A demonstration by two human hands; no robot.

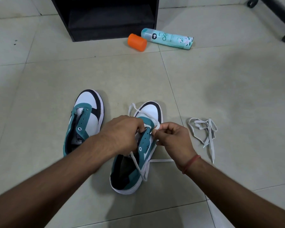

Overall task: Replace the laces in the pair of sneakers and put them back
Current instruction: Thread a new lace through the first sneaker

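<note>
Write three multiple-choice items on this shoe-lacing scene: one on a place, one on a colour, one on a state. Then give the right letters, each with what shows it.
1. Where does the loose lace lie?
A. On the floor to the right of the right sneaker
B. Inside the black shelf
C. On top of the left sneaker

2. What colour is the cap lying beside the spray can?
A. Blue
B. Orange
C. White

3. What state is the left sneaker in?
A. Fully laced and tied
B. Without a lace, its eyelets bare
C. Lying upside down

Answers:
1 A: the lace sits bunched on the tiles, apart from the right sneaker that both hands work on.
2 B: the cap is plainly orange, next to the can's top end.
3 B: its eyelets show open, with no lace through them, while the left hand and right hand thread the other shoe.
</note>
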